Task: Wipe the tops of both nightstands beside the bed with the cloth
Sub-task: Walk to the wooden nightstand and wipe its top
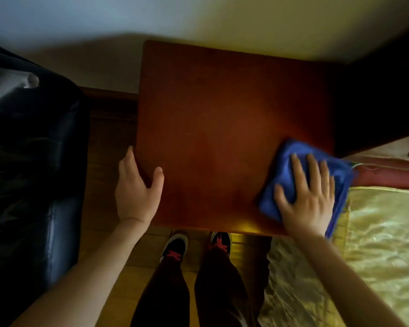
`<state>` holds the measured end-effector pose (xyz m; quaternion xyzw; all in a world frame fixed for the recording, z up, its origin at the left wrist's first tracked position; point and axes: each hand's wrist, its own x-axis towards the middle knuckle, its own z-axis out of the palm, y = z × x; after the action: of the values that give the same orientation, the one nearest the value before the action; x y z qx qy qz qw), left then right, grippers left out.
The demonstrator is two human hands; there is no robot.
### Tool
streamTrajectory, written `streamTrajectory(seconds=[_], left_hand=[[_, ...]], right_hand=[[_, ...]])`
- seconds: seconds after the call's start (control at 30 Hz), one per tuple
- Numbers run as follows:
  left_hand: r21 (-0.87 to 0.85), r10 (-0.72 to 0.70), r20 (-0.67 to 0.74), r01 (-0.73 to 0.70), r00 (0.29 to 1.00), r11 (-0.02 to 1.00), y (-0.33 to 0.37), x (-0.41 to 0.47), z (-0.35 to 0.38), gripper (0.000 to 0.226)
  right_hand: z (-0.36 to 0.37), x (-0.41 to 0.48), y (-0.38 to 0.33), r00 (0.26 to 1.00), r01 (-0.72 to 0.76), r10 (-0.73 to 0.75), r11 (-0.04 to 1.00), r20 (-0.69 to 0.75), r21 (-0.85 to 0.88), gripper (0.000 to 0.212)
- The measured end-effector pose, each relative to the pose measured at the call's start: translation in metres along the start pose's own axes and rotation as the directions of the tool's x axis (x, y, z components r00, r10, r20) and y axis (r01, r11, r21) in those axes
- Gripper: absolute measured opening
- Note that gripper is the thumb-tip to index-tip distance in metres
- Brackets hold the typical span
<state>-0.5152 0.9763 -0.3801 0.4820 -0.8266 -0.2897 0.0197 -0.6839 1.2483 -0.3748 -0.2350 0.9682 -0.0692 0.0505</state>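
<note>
A pale wall (pixel 198 17) is seen at the top, bluish toward the left and yellowish toward the right. Below it, a wooden floor (pixel 109 128) is laid in brown planks, lit warm yellow near the bottom. A dark glossy leather seat (pixel 28 161) is placed at the left. A bed (pixel 383 232) with a shiny gold cover is set at the right.

Nothing readable is showing anywhere right now: no words, labels, brand names, numbers or signs are coming through on any surface in view.
</note>
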Motion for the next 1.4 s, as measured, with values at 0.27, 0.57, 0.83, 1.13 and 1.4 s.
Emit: streamTrajectory(seconds=[0.27, 0.57, 0.83, 1.13, 1.4], left_hand=[[0.053, -0.004, -0.021, 0.005, 1.0, 0.999, 0.002, -0.001, 0.0, 0.074], [0.029, -0.054, 0.018, 0.054, 0.998, 0.998, 0.008, -0.002, -0.006, 0.072], [-0.011, -0.047, -0.011, 0.047, 0.999, 0.999, 0.003, 0.0, -0.004, 0.072], [-0.023, -0.048, -0.008, 0.048, 0.999, 0.999, 0.004, -0.002, -0.007, 0.074], [-0.285, -0.143, 0.037, 0.148, 0.989, 0.947, -0.004, 0.001, -0.011, 0.071]], right_hand=[[-0.002, 0.186, -0.03, 0.998, 0.048, -0.049, 0.999, 0.029, 0.023, 0.069], [0.003, -0.069, -0.068, 0.953, 0.221, -0.233, 0.972, 0.193, 0.08, 0.072], [0.02, 0.094, -0.129, 0.94, 0.321, -0.321, 0.947, 0.119, 0.023, 0.067], [0.015, 0.133, -0.148, 0.943, 0.326, -0.327, 0.945, 0.061, 0.039, 0.062], [0.014, -0.06, -0.115, 0.901, 0.376, -0.375, 0.926, 0.217, 0.041, 0.063]])
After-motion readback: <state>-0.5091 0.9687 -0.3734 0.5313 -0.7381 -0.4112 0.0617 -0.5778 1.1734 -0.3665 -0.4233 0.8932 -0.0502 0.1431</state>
